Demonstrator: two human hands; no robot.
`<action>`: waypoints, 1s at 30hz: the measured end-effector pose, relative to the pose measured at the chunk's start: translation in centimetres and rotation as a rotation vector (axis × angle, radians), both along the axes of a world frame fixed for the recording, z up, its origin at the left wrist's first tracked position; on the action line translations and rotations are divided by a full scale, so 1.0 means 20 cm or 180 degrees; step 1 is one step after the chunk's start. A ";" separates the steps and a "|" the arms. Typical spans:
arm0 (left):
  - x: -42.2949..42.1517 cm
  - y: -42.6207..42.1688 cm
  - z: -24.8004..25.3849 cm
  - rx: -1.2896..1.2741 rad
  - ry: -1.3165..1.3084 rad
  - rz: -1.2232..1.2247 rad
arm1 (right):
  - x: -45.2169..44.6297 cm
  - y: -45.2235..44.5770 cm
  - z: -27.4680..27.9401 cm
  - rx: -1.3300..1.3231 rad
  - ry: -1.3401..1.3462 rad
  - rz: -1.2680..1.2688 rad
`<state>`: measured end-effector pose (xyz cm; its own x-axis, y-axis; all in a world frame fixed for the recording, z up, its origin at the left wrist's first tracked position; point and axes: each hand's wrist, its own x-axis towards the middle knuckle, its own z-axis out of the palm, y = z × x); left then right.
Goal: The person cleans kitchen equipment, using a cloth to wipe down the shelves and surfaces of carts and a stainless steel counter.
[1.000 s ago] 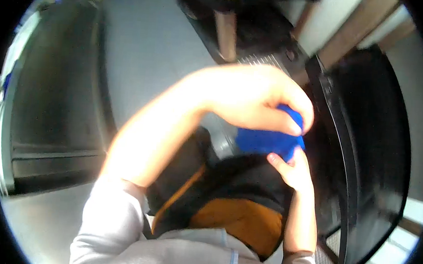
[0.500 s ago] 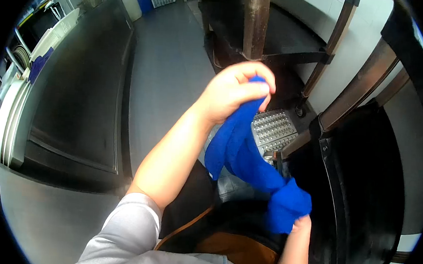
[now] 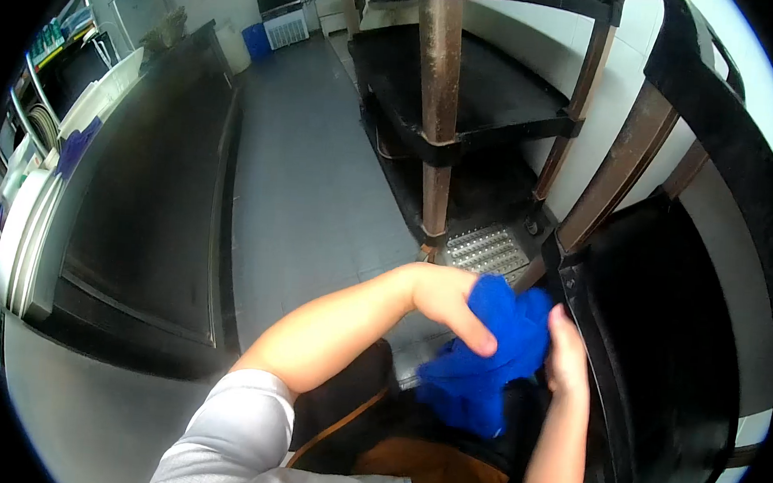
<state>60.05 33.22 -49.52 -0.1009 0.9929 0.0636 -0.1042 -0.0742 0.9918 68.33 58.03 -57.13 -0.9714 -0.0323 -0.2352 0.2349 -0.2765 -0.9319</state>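
A bright blue cloth (image 3: 485, 371) is bunched up between my two hands, in front of my dark apron, with a loose part hanging below. My left hand (image 3: 449, 306) grips it from the left, thumb lying across the front of the folds. On the other side my right hand (image 3: 565, 354) is closed against the bundle with its thumb pointing up; its other fingers are mostly hidden.
A black cart (image 3: 508, 138) with brown posts stands ahead, and another black shelf unit (image 3: 665, 320) is close on my right. Along the left runs a dark counter (image 3: 150, 200) with white plates (image 3: 29, 228) at its edge. A perforated metal plate (image 3: 488, 249) lies on the grey floor.
My left hand has come down and toward the right hand. The cloth, stretched out between the hands before, is now gathered into a bundle. The view has tilted up slightly.
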 end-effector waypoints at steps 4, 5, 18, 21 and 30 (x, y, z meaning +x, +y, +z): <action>0.00 0.00 -0.02 0.0019 -0.0308 0.0935 | 0.16 0.00 -0.35 0.2092 0.0333 -0.0766; 0.01 0.01 -0.03 -0.0134 -0.0327 0.1066 | 0.19 -0.06 -0.34 0.1050 0.0218 -0.0419; 0.02 0.02 -0.02 -0.0365 0.0453 0.0807 | 0.22 -0.25 -0.15 -0.1778 -0.0401 -0.0098; 0.04 0.04 -0.01 -0.0365 0.0721 0.0502 | 0.24 -0.33 -0.09 -0.2520 0.0114 -0.0224; -0.12 -0.07 -0.04 -0.0510 0.0050 0.2245 | 0.37 -0.12 -0.08 -0.1176 0.0341 -0.0924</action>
